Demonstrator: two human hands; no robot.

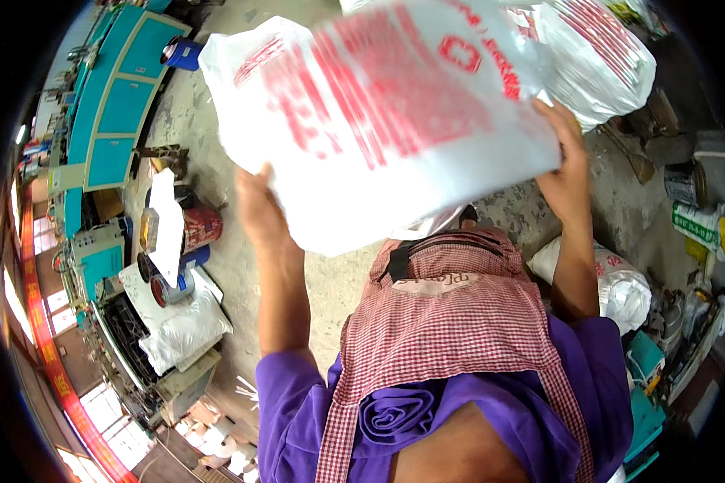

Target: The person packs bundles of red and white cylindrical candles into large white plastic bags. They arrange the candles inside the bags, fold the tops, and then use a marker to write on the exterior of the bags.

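I have the left hand (264,213) and right hand (566,165) gripping 2 opposite sides of a flat, white, red-printed plastic bag (387,121), in front of the red-and-white checked cloth apron (451,338).

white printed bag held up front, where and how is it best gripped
Likely by its opposite side edges, one hand from each side, as the left hand and right hand hold it: the bag is wide and flattish, so a one-sided grip might let it sag
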